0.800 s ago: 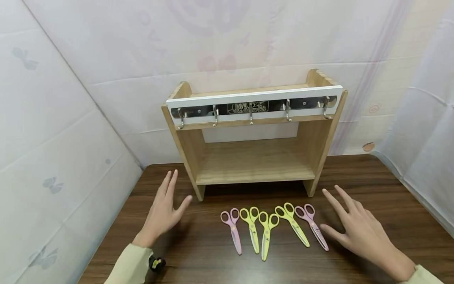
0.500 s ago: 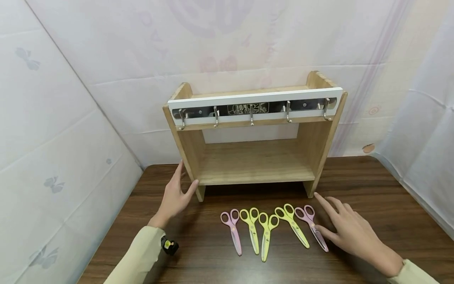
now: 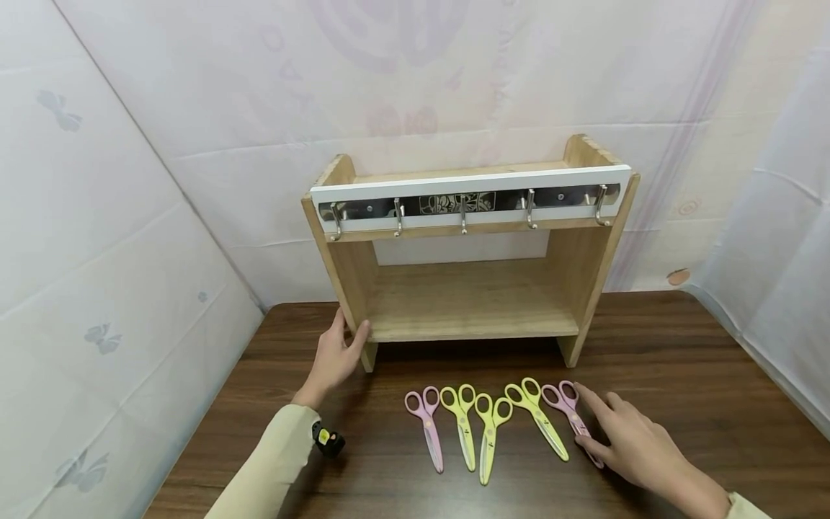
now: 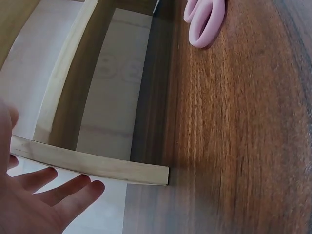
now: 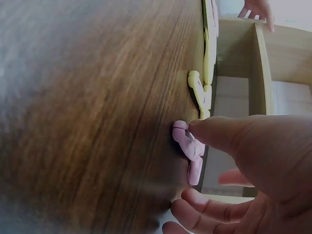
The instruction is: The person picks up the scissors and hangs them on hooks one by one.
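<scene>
A wooden shelf (image 3: 454, 306) stands on the table. My left hand (image 3: 333, 360) holds its left side panel, thumb at the front edge and fingers along the outer face. Before the shelf, several scissors lie in a row. The rightmost pair of pink-purple scissors (image 3: 567, 404) is beneath my right hand (image 3: 632, 443), whose thumb is at the blades and index finger beside the handle loops. Its fingers are loosely bent, not closed round the scissors. To the left lie yellow scissors (image 3: 537, 414), more yellow scissors (image 3: 488, 436) and another pink pair (image 3: 427, 429).
Across the shelf's upper front runs a white-edged rack (image 3: 382, 207) with several metal hooks. The dark wooden table (image 3: 687, 360) extends to both sides. Patterned white cloth (image 3: 227, 86) hangs behind and at the sides.
My left hand has moved right and up to the shelf's left panel and taken hold of it. My right hand has come left and down over the rightmost scissors. The other scissors lie as before.
</scene>
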The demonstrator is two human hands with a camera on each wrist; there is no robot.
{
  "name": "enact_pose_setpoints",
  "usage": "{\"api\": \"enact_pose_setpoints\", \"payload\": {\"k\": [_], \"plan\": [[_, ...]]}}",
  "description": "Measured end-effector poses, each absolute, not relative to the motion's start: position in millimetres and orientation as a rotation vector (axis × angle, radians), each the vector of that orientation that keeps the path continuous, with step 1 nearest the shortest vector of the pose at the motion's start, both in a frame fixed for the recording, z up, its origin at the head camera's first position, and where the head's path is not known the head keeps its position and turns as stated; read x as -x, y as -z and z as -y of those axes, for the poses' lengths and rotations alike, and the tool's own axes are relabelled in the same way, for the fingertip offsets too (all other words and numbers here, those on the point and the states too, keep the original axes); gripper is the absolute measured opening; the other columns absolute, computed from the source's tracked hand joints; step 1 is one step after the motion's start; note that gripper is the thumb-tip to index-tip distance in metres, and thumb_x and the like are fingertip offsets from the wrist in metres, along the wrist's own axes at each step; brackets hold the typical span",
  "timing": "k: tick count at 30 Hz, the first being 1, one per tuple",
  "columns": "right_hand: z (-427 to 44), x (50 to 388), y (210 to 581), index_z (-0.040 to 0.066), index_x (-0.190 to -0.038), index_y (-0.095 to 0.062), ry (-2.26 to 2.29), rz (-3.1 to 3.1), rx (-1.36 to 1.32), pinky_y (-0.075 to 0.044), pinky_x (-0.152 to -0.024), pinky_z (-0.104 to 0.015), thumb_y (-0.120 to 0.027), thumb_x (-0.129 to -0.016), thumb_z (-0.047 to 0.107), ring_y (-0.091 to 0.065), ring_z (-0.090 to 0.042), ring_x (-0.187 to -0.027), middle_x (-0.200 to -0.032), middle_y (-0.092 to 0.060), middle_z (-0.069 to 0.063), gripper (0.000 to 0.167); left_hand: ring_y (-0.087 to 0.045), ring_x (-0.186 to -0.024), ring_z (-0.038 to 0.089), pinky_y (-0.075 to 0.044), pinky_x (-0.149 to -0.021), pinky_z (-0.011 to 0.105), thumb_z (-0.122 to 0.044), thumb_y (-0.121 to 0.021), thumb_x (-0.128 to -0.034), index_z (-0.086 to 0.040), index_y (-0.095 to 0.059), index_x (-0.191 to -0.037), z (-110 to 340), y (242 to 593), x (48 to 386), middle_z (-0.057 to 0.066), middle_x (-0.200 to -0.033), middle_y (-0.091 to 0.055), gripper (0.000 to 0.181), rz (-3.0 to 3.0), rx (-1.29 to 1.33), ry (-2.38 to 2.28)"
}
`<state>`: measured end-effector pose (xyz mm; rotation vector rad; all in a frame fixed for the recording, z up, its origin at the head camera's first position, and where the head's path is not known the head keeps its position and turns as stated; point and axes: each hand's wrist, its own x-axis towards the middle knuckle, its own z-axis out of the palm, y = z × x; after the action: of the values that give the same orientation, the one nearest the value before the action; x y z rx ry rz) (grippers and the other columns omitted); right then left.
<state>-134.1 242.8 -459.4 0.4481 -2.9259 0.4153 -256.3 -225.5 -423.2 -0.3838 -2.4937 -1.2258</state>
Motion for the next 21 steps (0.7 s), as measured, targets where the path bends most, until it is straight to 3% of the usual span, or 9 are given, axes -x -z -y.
{"api": "enact_pose_setpoints", "payload": {"k": [7,9,14,17,21], "plan": [[-243,131,457,0.013,-0.143,-0.059,-0.436,2.97,-0.426,-0.053,-0.053,-0.053,-0.085,-0.086,0.031,-0.067,-0.044,-0.103,-0.122,-0.063,-0.026,0.065,-0.062,-0.122,0.04,-0.058,-0.089,0.057,-0.027,-0.057,-0.1076,-0.006,-0.035,-0.155,225,427,256,0.026,-0.133,-0.063,0.055,2.488,0.384,1.232],[-245,131,456,0.012,-0.139,-0.062,-0.428,2.975,-0.424,-0.054,-0.053,-0.054,-0.085,-0.085,0.029,-0.067,-0.045,-0.104,-0.123,-0.064,-0.026,0.061,-0.061,-0.123,0.042,-0.058,-0.088,0.057,-0.026,-0.057,-0.1075,-0.007,-0.035,-0.155,225,428,256,0.027,-0.134,-0.062,0.056,2.487,0.387,1.241],[-250,132,456,0.013,-0.126,-0.071,-0.391,2.95,-0.436,-0.05,-0.047,-0.045,-0.087,-0.083,0.023,-0.069,-0.029,-0.085,-0.108,-0.069,-0.009,0.046,-0.061,-0.123,0.044,-0.059,-0.085,0.057,-0.022,-0.056,-0.1076,-0.005,-0.034,-0.155,223,430,255,0.028,-0.135,-0.061,0.055,2.474,0.392,1.247],[-253,132,457,0.015,-0.116,-0.075,-0.378,2.92,-0.432,-0.043,-0.044,-0.038,-0.086,-0.083,0.019,-0.06,-0.015,-0.068,-0.092,-0.064,0.004,0.035,-0.061,-0.123,0.044,-0.059,-0.084,0.057,-0.022,-0.056,-0.1075,-0.005,-0.034,-0.156,223,431,255,0.028,-0.135,-0.061,0.056,2.471,0.392,1.243],[-255,132,457,0.017,-0.105,-0.076,-0.382,2.919,-0.415,-0.037,-0.043,-0.033,-0.083,-0.085,0.013,-0.048,-0.009,-0.059,-0.08,-0.054,0.011,0.022,-0.061,-0.124,0.043,-0.059,-0.085,0.056,-0.022,-0.056,-0.108,-0.008,-0.033,-0.157,223,432,255,0.028,-0.136,-0.06,0.056,2.476,0.39,1.249]]}}
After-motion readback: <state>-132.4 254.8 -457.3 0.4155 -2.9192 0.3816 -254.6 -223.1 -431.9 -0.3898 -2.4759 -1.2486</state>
